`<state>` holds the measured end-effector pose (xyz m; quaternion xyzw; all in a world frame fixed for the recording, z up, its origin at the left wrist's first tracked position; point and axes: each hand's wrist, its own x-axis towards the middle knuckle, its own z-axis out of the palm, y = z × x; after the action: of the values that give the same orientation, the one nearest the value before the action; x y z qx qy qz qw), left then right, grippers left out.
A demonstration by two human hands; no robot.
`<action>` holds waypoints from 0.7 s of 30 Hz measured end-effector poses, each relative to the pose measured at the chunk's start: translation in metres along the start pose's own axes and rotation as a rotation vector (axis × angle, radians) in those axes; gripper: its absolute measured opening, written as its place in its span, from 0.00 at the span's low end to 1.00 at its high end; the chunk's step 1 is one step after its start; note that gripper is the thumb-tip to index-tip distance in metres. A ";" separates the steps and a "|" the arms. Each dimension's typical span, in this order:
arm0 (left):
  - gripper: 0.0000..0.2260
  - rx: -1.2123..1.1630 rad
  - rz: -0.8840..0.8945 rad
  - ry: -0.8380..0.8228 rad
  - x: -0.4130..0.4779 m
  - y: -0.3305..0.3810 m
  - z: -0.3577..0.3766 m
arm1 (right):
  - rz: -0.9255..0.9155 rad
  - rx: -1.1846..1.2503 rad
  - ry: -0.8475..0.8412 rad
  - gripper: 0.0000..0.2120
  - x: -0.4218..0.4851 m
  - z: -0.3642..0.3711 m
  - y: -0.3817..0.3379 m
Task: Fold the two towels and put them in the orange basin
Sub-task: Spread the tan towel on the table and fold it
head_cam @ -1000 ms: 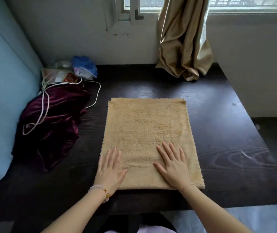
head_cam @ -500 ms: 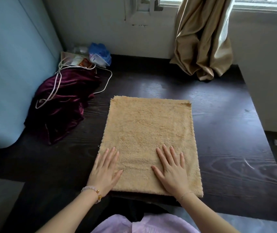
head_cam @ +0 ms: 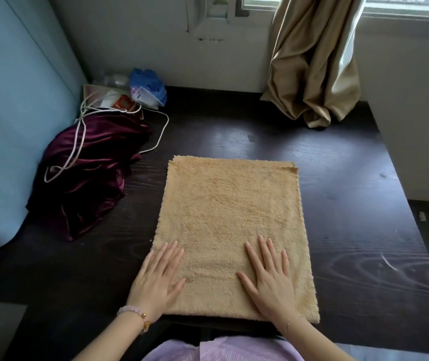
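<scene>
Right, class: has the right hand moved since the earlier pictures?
No. The right hand still lies flat on the towel, fingertips roughly level with the pale tabletop scratch; only the camera shifted.

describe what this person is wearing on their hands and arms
No sleeves are in view. The left hand has a pale pink bead bracelet with gold beads at its wrist; the right hand has a thin gold chain. No rings show.

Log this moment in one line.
left hand: flat on fluffy tan towel | right hand: flat on towel | towel: on dark wooden table | orange basin: unseen
</scene>
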<state>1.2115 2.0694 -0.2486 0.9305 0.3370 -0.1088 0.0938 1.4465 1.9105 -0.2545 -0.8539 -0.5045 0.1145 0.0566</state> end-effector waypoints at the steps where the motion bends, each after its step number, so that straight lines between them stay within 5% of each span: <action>1: 0.28 -0.018 0.007 0.007 0.000 0.000 -0.001 | -0.006 0.006 0.008 0.31 -0.001 -0.001 -0.001; 7: 0.21 -0.277 0.047 0.210 0.027 -0.011 -0.037 | -0.012 0.135 0.184 0.28 0.031 -0.036 0.006; 10: 0.14 -0.327 0.023 0.271 0.079 -0.017 -0.071 | 0.011 0.167 0.271 0.19 0.089 -0.063 0.025; 12: 0.12 -0.319 -0.005 0.233 0.117 -0.021 -0.087 | 0.064 0.198 0.264 0.11 0.127 -0.074 0.039; 21: 0.16 -0.166 -0.083 0.177 0.229 -0.048 -0.118 | 0.104 0.135 0.137 0.14 0.223 -0.092 0.079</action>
<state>1.3683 2.2739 -0.2015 0.9108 0.3899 -0.0016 0.1358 1.6404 2.0691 -0.2134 -0.8790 -0.4456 0.0923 0.1426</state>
